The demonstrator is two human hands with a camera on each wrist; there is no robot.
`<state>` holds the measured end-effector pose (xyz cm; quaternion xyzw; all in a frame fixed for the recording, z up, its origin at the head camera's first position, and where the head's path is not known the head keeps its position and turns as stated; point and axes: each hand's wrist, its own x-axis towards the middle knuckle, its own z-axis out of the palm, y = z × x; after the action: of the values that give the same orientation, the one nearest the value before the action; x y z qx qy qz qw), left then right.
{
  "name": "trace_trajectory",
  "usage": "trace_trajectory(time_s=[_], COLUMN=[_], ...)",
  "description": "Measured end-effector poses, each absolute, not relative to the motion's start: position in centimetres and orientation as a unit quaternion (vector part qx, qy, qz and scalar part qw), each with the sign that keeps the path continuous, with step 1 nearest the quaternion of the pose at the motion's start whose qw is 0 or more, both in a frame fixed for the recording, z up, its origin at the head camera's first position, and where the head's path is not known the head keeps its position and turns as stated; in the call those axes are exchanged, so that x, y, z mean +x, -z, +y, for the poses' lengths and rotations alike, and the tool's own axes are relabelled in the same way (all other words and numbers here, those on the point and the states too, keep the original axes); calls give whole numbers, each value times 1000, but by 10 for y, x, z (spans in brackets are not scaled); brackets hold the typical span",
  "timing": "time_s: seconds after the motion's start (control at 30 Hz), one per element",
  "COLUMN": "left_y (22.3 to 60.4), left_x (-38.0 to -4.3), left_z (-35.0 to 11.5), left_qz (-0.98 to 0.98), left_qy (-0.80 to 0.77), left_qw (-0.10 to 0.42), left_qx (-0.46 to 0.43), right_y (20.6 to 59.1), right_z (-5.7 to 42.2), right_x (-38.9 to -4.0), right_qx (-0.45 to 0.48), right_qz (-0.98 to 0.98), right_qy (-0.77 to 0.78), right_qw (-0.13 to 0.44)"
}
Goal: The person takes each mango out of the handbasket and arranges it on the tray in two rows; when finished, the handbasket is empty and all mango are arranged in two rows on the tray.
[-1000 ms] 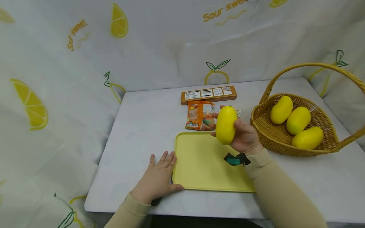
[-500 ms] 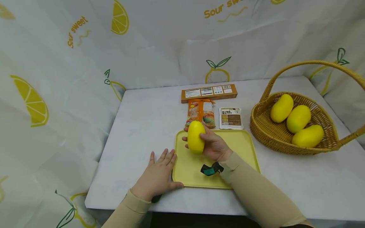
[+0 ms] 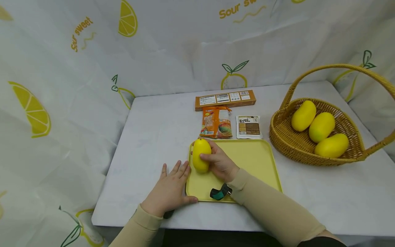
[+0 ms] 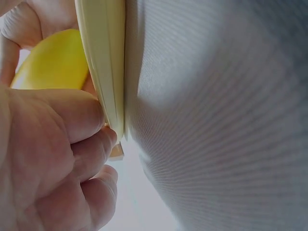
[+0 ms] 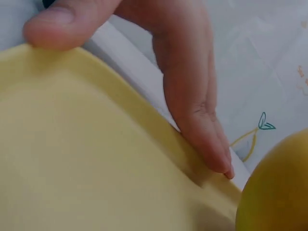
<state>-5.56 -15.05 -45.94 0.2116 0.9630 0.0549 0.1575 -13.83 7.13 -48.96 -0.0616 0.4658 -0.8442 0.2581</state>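
Observation:
My right hand (image 3: 220,163) grips a yellow mango (image 3: 201,156) over the left part of the pale yellow tray (image 3: 250,164). The thumb lies across the near side of the fruit, and the other fingers are mostly hidden behind it. With fingers spread, my left hand (image 3: 169,188) rests at the tray's left edge, its fingertips and thumb touching the rim. In the left wrist view the mango (image 4: 55,62) shows beyond the left fingers, above the tray rim (image 4: 103,62). The right wrist view catches the mango (image 5: 281,192) at its lower right corner.
A wicker basket (image 3: 290,149) with a tall handle holds several more mangoes (image 3: 322,127) at the right. Behind the tray lie an orange snack packet (image 3: 216,122), a small white-and-brown packet (image 3: 248,127) and a long brown box (image 3: 225,99). A printed sheet (image 3: 172,51) backs the table.
My right hand has carried the mango left from beside the basket, across the tray to its left part near the left hand. The left hand stays at the tray's edge.

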Motion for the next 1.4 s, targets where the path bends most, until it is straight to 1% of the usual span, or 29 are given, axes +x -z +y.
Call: trace_trajectory(time_s=[0.17, 0.5, 0.73, 0.97, 1.4], left_y=[460, 458, 459, 460, 461], left_x=[-55, -55, -55, -55, -56], left_z=[-150, -150, -150, -150, -151], left_qz=[963, 964, 964, 963, 963], left_qy=[-57, -49, -48, -47, -48], left_qw=[161, 156, 157, 157, 156], left_qx=[211, 210, 211, 212, 213], right_y=[490, 488, 488, 487, 486], right_z=[66, 64, 61, 59, 57], right_x=[-136, -143, -147, -147, -145], right_qx=[-37, -46, -35, -48, -30], right_qz=[525, 589, 613, 656, 683], right_qy=[812, 777, 765, 734, 714], right_qw=[253, 215, 194, 167, 151])
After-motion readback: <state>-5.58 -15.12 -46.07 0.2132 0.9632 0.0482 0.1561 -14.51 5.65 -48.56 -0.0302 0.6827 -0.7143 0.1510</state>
